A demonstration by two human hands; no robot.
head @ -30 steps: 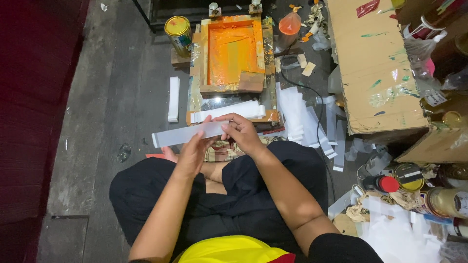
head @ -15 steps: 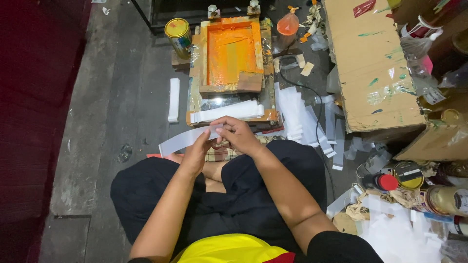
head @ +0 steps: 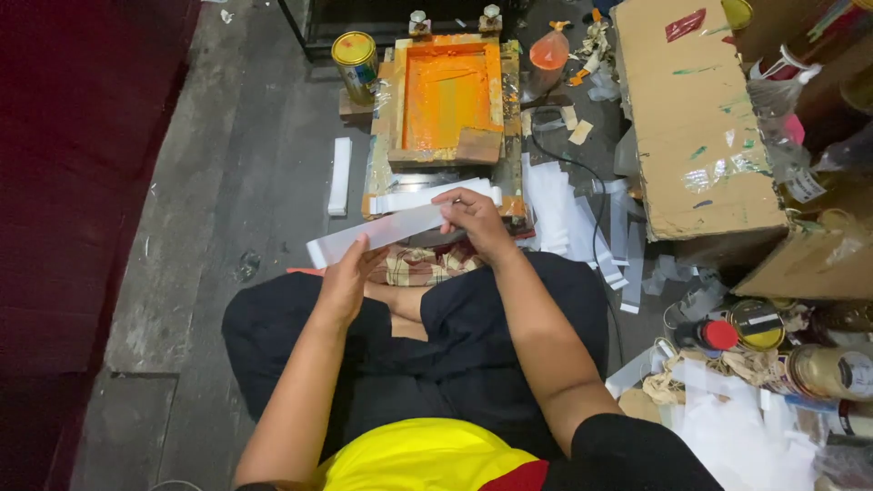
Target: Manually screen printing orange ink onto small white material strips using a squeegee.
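Observation:
I sit cross-legged on the floor and hold a long white strip [head: 382, 232] between both hands. My left hand [head: 344, 277] supports its lower left part. My right hand [head: 473, 218] pinches its upper right end. Just beyond the strip stands a wooden printing frame [head: 450, 91] whose screen is covered in orange ink, with a wooden block [head: 479, 145] at its near edge. Another white strip [head: 423, 195] lies on the frame's base below the screen.
A yellow tin [head: 356, 60] stands left of the frame, and a single white strip [head: 340, 175] lies on the floor. White strips [head: 564, 214] are piled to the right beside a black cable. A cardboard box [head: 691, 109] and paint cans [head: 755, 323] crowd the right side.
My hands have drawn apart along the strip. The left hand slid down and left, and the strip now slants lower at its left end.

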